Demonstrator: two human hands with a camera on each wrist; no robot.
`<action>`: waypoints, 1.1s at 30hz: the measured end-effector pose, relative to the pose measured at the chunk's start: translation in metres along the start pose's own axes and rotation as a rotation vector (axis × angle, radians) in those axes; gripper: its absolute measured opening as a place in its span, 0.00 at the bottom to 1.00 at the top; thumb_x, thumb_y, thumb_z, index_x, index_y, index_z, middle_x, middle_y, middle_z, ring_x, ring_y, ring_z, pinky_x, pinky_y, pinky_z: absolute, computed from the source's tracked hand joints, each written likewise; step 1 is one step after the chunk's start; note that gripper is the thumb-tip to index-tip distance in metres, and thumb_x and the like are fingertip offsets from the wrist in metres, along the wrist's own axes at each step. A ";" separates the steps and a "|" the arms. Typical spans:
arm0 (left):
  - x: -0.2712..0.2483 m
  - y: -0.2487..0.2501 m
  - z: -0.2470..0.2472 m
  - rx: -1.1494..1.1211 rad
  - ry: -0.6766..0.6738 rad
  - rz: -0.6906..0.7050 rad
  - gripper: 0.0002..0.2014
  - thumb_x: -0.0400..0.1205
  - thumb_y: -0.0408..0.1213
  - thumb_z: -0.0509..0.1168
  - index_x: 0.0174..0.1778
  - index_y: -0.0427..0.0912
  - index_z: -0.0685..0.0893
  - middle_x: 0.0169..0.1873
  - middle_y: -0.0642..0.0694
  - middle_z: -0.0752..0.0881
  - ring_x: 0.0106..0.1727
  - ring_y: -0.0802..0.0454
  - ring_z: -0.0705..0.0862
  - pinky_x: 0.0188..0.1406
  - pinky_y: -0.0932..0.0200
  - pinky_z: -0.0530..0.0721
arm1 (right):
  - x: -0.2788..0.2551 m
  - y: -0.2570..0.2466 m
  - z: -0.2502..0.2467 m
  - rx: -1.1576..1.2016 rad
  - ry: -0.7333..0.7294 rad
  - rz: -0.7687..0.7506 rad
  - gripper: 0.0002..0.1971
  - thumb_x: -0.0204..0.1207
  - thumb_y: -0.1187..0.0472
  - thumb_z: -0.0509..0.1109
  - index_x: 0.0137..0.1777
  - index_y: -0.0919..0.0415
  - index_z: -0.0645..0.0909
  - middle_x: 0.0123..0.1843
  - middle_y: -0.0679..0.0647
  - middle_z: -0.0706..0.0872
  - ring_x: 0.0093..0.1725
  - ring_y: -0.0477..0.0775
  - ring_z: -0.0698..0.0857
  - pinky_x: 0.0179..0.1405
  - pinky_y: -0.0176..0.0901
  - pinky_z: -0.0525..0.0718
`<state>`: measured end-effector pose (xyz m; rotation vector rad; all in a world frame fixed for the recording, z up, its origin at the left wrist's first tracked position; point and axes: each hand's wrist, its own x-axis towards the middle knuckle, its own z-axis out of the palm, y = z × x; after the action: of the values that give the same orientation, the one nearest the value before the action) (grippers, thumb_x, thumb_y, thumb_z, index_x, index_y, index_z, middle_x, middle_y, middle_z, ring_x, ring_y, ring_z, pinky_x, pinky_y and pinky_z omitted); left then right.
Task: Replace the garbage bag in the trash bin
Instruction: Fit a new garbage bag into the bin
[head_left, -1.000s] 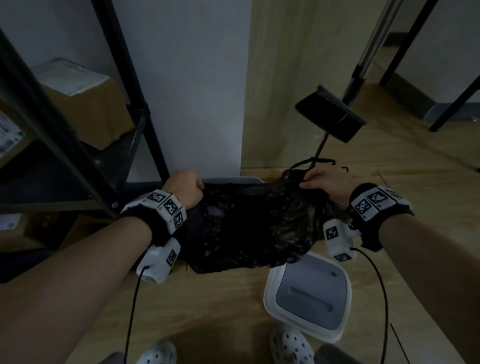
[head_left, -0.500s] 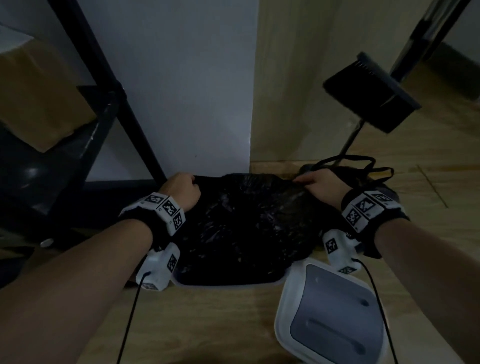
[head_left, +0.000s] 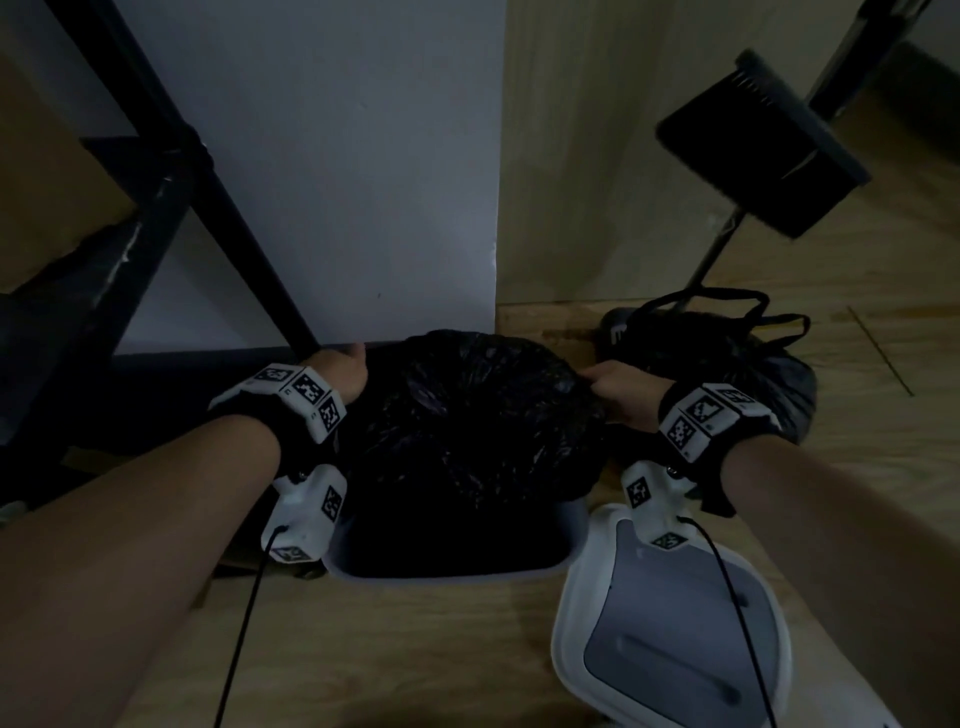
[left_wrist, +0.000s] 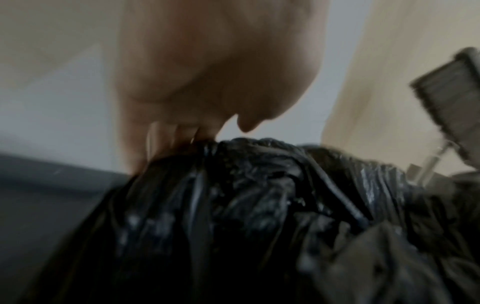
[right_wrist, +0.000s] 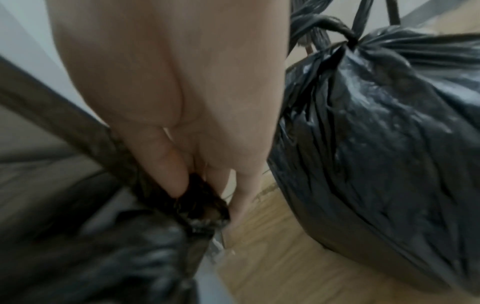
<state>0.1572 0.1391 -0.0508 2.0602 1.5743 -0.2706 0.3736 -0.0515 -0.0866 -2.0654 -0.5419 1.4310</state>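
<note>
A fresh black garbage bag (head_left: 467, 415) billows over the light grey trash bin (head_left: 447, 576) on the wooden floor by the wall. My left hand (head_left: 345, 376) grips the bag's left edge (left_wrist: 205, 148) with curled fingers. My right hand (head_left: 618, 395) pinches the bag's right edge (right_wrist: 197, 197) between thumb and fingers. Both hands hold the bag stretched above the bin's mouth. A full, tied black garbage bag (head_left: 737, 364) (right_wrist: 384, 127) sits on the floor just right of my right hand.
The bin's white-and-grey lid (head_left: 670, 629) lies on the floor at the front right. A dustpan (head_left: 758, 150) on a long handle leans at the right. A black metal shelf frame (head_left: 156, 171) stands to the left, and a white wall (head_left: 332, 171) behind the bin.
My head has come closer and lower over the bin. Both hands have spread apart a little, and the bag now puffs up higher over the bin's mouth.
</note>
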 end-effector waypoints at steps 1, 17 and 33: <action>-0.004 -0.001 0.000 0.030 -0.023 -0.024 0.25 0.90 0.39 0.40 0.76 0.24 0.62 0.75 0.24 0.67 0.76 0.31 0.68 0.72 0.48 0.66 | 0.000 0.004 0.001 -0.010 -0.001 0.003 0.12 0.81 0.71 0.61 0.59 0.73 0.81 0.52 0.65 0.82 0.51 0.64 0.82 0.48 0.52 0.78; -0.112 -0.023 -0.004 0.012 0.036 0.726 0.29 0.71 0.52 0.73 0.65 0.42 0.78 0.64 0.44 0.79 0.66 0.46 0.77 0.66 0.53 0.76 | -0.134 0.006 0.033 -0.379 0.512 -0.353 0.16 0.80 0.61 0.63 0.67 0.59 0.77 0.65 0.57 0.81 0.65 0.57 0.80 0.60 0.41 0.76; -0.121 -0.073 0.024 0.226 0.158 0.834 0.13 0.85 0.42 0.55 0.59 0.37 0.76 0.44 0.36 0.86 0.44 0.40 0.83 0.40 0.49 0.82 | -0.106 0.020 0.109 -1.202 0.786 -0.632 0.19 0.59 0.60 0.76 0.52 0.59 0.84 0.65 0.64 0.81 0.59 0.67 0.82 0.55 0.55 0.81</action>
<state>0.0556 0.0385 -0.0359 2.7599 0.6569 0.0312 0.2351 -0.1076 -0.0535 -2.5963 -1.7276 -0.2641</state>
